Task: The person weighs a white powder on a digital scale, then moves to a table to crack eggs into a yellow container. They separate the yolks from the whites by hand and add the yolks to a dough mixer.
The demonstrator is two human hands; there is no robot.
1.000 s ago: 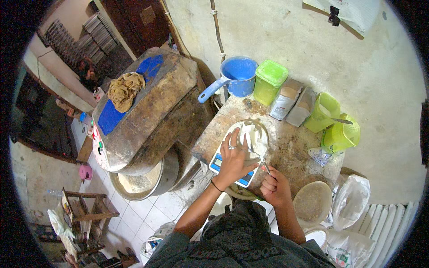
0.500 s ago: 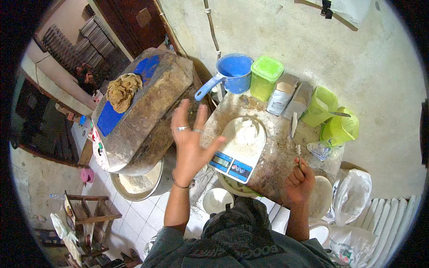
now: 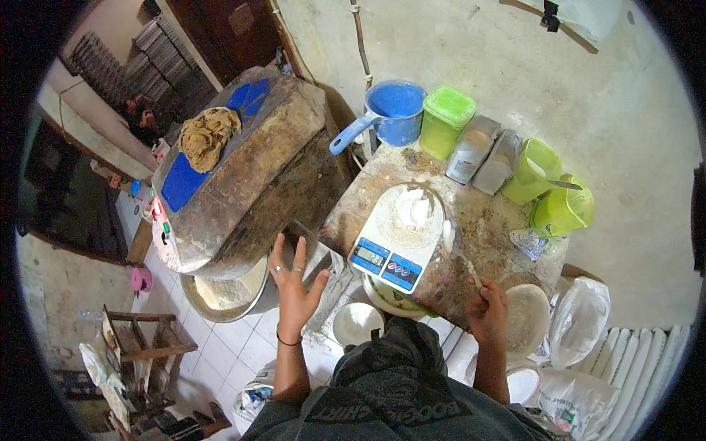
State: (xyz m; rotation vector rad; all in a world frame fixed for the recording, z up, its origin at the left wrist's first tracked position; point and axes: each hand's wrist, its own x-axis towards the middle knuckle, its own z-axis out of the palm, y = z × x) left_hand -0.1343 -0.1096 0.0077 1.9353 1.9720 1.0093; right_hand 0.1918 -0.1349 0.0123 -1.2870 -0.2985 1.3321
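A long spoon, its end coated white, slants up and left from my right hand, whose fingers are closed round the handle. The spoon's end is just beside the right edge of a white kitchen scale with blue panels. On the scale, a round shallow dish carries a heap of white powder. My left hand is raised left of the table, fingers spread, holding nothing. It is near a large metal bowl of pale flour.
Along the wall stand a blue dipper, a lidded green container, two opened packets and two green jugs. A bulky stained machine stands left, with a brown cloth on top. Bowls and plastic bags sit by the table's front.
My left hand has moved down and left, away from the scale. My right hand has come lower, and the spoon's end has shifted left and down toward the scale. The scale's display has changed.
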